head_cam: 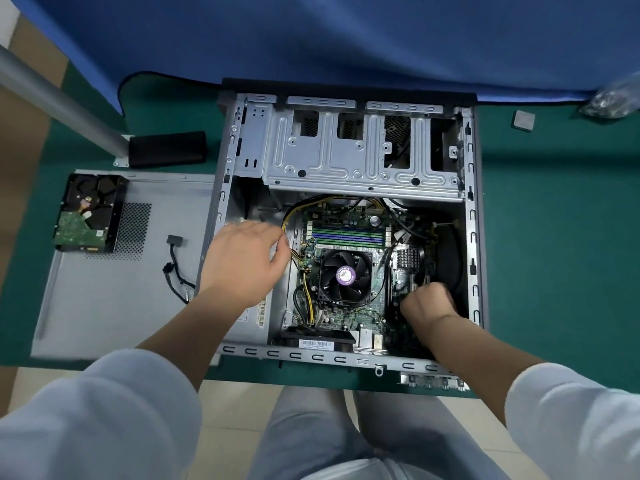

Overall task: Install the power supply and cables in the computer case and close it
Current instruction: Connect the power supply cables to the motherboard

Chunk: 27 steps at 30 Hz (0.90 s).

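Left of the open computer case (346,216) lie a hard drive (88,214) and side panel (121,271). Inside it, the left hand (242,265) rests fingers relaxed beside yellow power cables (306,296); the right hand (427,306) is curled, its grasp hidden

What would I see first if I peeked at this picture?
First, the open computer case in the middle, with a black fan and yellow cables inside. Two hands reach in: the left hand by the yellow cables, the right hand curled low at the right side. To the left, a hard drive lies on the grey side panel.
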Motion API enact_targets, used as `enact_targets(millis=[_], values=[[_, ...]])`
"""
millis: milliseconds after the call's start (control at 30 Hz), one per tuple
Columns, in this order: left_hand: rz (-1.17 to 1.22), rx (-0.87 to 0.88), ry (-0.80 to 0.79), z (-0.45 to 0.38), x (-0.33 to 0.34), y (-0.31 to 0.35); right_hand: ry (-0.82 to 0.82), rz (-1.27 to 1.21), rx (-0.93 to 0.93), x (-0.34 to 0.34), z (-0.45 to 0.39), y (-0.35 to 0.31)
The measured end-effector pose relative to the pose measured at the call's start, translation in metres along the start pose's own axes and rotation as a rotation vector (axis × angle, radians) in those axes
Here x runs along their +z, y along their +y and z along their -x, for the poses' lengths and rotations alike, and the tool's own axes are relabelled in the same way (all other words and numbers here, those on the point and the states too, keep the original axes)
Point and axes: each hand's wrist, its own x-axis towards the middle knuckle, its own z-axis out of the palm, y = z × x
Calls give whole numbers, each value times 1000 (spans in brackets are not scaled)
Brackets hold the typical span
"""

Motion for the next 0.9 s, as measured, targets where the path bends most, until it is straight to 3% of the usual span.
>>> enact_targets(millis=[233, 333, 433, 533, 633, 733, 900], values=[[5, 1, 8, 0, 0, 1, -13, -99, 22, -6, 3, 3], [12, -14, -6, 0, -2, 2, 39, -272, 15, -11, 11, 8], [13, -21, -26, 0, -3, 3, 208, -597, -4, -16, 23, 8], [21, -23, 12, 1, -6, 6, 518, -921, -20, -28, 33, 12], [7, -30, 24, 3, -8, 7, 707, -1020, -81, -45, 26, 14], [17, -46, -9, 2, -9, 7, 584, -890, -160, -68, 11, 6], [29, -17, -3, 2, -8, 5, 387, -729, -54, -99, 0, -11]])
